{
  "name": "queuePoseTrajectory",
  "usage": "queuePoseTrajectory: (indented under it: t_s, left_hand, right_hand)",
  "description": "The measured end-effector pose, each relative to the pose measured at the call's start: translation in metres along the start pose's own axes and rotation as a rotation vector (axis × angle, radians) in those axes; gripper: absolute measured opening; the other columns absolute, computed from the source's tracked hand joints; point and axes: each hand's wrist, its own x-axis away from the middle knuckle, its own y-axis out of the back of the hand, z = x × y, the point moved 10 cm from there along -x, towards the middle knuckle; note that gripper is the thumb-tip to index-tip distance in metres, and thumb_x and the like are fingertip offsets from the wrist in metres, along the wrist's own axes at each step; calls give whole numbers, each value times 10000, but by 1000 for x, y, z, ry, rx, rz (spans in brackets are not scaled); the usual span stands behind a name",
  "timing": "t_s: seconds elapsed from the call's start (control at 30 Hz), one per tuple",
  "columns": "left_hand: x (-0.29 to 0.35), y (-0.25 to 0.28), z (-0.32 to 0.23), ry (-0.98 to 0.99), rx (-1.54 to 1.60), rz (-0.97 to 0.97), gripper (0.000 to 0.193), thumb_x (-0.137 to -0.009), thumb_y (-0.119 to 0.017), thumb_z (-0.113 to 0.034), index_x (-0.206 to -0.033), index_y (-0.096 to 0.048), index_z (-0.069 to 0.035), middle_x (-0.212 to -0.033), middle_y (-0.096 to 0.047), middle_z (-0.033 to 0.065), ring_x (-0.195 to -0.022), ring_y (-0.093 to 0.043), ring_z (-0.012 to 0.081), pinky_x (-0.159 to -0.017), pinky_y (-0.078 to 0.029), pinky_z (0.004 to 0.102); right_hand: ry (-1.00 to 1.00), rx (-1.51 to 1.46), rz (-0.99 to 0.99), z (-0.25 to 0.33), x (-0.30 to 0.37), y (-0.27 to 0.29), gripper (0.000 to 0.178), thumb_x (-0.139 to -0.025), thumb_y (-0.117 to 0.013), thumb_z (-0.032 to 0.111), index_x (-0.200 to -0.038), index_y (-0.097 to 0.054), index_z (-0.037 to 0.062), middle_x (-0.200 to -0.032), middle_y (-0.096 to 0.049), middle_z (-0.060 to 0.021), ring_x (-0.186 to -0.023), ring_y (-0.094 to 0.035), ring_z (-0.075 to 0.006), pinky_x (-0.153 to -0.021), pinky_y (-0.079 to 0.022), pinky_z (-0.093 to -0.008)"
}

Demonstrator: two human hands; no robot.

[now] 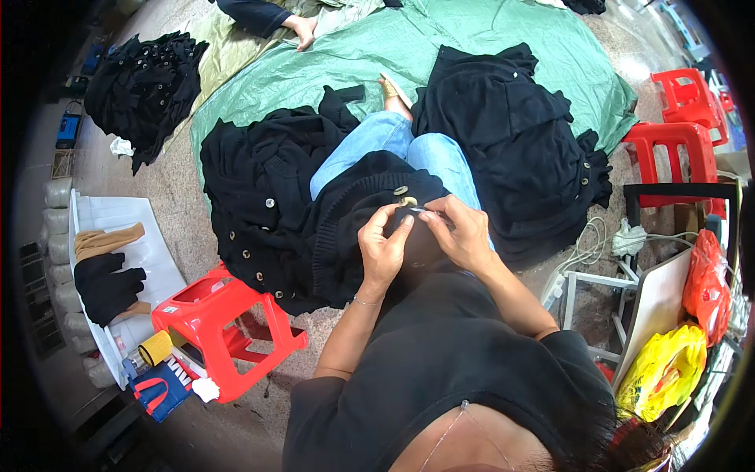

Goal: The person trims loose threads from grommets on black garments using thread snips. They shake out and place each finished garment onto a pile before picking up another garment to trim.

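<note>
A black knit cardigan with a ribbed edge lies across my lap. My left hand pinches a fold of it between thumb and forefinger, right below a tan button. Close beside, my right hand is closed in a pinch at the same spot. A tiny pale, shiny thing shows at its fingertips, too small to name. On my left sits a heap of black buttoned garments. Another black garment pile spreads on my right, over the edge of a green sheet.
A red stool stands at my left, by a white tub holding cloth pieces. More red stools, a yellow bag and a red bag are at right. Another person's foot rests at the far edge.
</note>
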Motion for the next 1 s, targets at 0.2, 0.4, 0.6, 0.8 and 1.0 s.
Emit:
queuePoseTrajectory:
  t_s: [0.2, 0.4, 0.6, 0.8, 1.0]
  left_hand:
    - [0, 1, 0, 7, -2, 13, 147, -910, -662, 7, -1046, -694, 52, -955, -705, 38, -869, -616, 80, -810, -489, 229]
    - [2, -3, 3, 36, -2, 28, 174, -897, -676, 16, -1066, -695, 49, -967, -724, 50, -879, -637, 81, -795, -508, 236]
    - [1, -2, 7, 42, 6, 10, 167, -899, -674, 12, -1060, -695, 47, -942, -713, 26, -847, -618, 65, -762, -501, 228]
    - [1, -1, 16, 109, 72, -3, 137, -901, -669, 9, -1031, -694, 48, -926, -714, 20, -841, -619, 68, -757, -500, 225]
    - [0, -5, 7, -6, -98, 58, 147, -891, -675, 3, -1029, -690, 52, -903, -721, 37, -810, -625, 70, -743, -506, 235]
  right_hand:
    - [-48, -109, -22, -7, 1, -4, 146, -860, -769, 136, -883, -665, 36, -795, -700, -89, -603, -692, -215, -533, -521, -304]
    - [-363, -459, 13, -46, 18, -24, 121, -934, -715, 130, -935, -665, 19, -761, -662, -1, -627, -594, -53, -577, -460, -220]
    - [-451, -671, -71, -54, 13, -21, 228, -943, -690, 121, -1149, -641, 39, -793, -572, 44, -690, -494, -29, -648, -422, -198]
    - [-193, -364, -48, -27, 5, -3, 268, -904, -687, 57, -1167, -653, 16, -849, -628, -39, -735, -568, -86, -651, -458, -248]
    - [82, -70, 128, 4, -9, -5, 300, -752, -704, -9, -1047, -667, 38, -836, -660, -93, -656, -648, -255, -610, -508, -310]
